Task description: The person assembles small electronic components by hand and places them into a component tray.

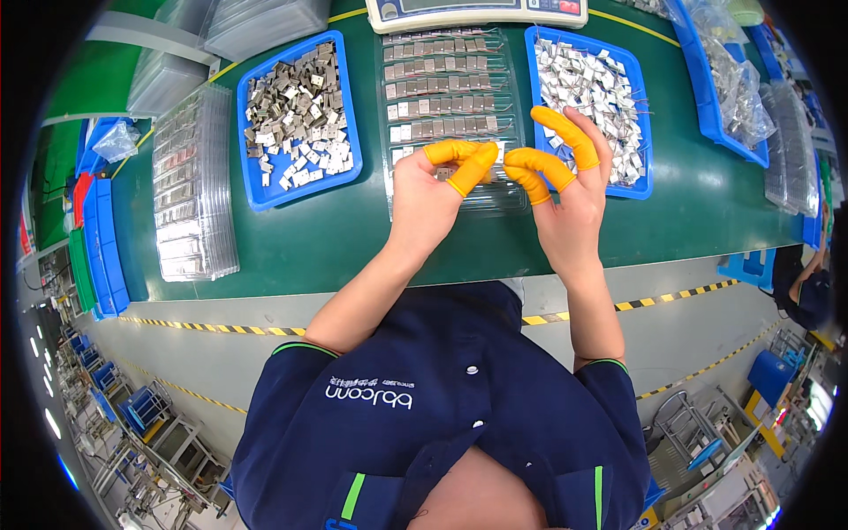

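Over the near end of a clear plastic tray (389, 97), filled with rows of small grey and white metal-cased parts, my two hands work close together. Yellow finger cots cover several fingertips. My left hand (427, 196) pinches a small white part (501, 151) between thumb and forefinger. My right hand (570, 208) faces it from the right, thumb and forefinger closed at the same spot; what they grip is too small to make out. Left of the tray lies a blue bin (256, 196) of loose grey metal pieces (300, 102). Another blue bin (645, 181) holds white wired connectors (587, 75).
A scale (477, 16) stands behind the filled tray. Stacked clear trays (196, 190) lie at the left of the green table (309, 252), more (265, 26) at the back. At the right are a blue bin (707, 97) with plastic bags and further clear trays (786, 150).
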Tool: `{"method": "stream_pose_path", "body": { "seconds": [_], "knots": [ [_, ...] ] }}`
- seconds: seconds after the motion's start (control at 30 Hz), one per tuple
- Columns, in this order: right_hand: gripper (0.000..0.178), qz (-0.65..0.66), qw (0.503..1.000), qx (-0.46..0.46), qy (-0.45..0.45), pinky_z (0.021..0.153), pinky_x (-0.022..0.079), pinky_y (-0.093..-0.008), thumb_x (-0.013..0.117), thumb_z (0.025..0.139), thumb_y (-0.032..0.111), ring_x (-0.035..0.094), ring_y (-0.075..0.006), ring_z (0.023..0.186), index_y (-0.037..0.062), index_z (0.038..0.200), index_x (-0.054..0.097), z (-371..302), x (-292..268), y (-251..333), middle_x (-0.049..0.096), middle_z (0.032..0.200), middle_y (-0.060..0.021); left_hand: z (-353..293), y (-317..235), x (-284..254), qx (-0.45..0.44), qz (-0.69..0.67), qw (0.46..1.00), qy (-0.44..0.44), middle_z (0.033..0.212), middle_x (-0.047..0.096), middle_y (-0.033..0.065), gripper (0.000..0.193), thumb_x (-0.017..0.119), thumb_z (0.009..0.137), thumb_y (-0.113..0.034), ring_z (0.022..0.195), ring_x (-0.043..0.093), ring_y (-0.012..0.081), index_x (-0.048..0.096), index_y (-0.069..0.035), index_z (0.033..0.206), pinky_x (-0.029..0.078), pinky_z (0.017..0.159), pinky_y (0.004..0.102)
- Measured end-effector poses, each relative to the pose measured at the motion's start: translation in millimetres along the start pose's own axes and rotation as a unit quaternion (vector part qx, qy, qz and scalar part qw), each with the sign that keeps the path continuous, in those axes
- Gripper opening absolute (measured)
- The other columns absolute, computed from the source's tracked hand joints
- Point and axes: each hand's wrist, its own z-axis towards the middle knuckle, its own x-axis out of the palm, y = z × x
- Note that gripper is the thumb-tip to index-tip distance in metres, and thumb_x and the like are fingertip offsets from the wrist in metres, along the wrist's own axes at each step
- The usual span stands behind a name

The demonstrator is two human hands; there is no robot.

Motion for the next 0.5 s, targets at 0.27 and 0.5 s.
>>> {"method": "stream_pose_path", "body": {
  "seconds": [0.27,0.5],
  "knots": [
    [0.011,-0.11,0.987,-0.018,0.114,0.101,0.032,-0.0457,0.066,0.065,0.002,0.039,-0.0307,0.121,0.002,0.076,0.065,-14.2,1.4,-24.2,0.055,0.112,-0.0106,-18.2,10.6,-19.6,0.273,0.563,0.777,0.074,0.126,0.048,0.0112,0.048,0.061,0.082,-0.023,0.126,0.036,0.0274,0.046,-0.004,0.124,0.024,0.106,0.0452],
    [0.005,-0.137,0.977,-0.058,0.154,0.104,0.029,-0.0505,0.061,0.062,0.0,0.039,-0.0313,0.123,-0.0038,0.063,0.058,-13.5,4.9,-25.8,0.054,0.109,-0.0176,-20.3,18.0,-26.2,0.259,0.634,0.71,0.163,0.134,0.042,0.0085,0.051,0.056,0.085,-0.027,0.133,0.026,0.0221,0.043,-0.003,0.128,0.016,0.11,0.0447]
  ]
}}
